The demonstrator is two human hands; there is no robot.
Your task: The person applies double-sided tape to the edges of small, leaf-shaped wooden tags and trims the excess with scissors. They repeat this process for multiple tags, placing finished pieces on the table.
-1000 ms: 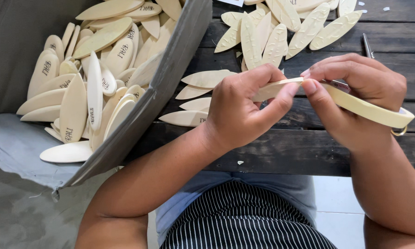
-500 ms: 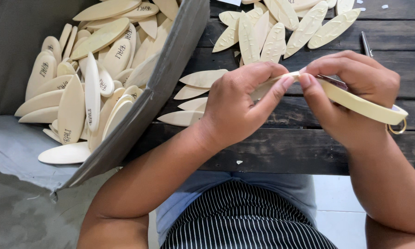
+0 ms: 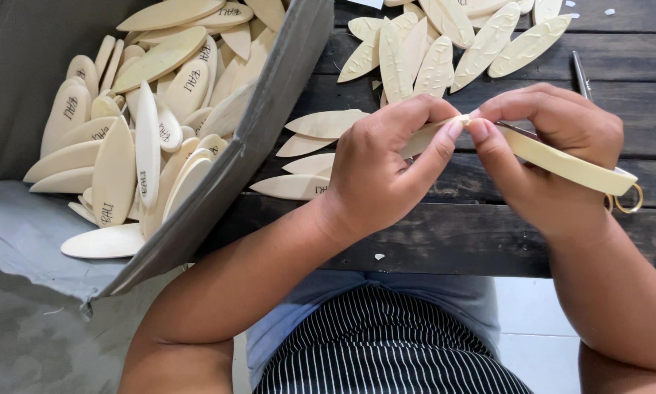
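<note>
Both hands, left hand (image 3: pixel 379 171) and right hand (image 3: pixel 554 157), pinch a smooth cream leaf-shaped piece (image 3: pixel 561 162) right of the grey box (image 3: pixel 269 138) of lettered ovals.

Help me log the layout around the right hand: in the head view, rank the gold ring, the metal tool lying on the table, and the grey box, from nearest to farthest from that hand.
From the right hand:
1. Gold ring, just at the hand's right edge.
2. Metal tool, on the dark table above the hand.
3. Grey box, far left, beyond the left hand.

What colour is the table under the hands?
The table is dark, blackish-brown weathered wood planks, showing clearly in the head view below the left hand and right hand.
</note>
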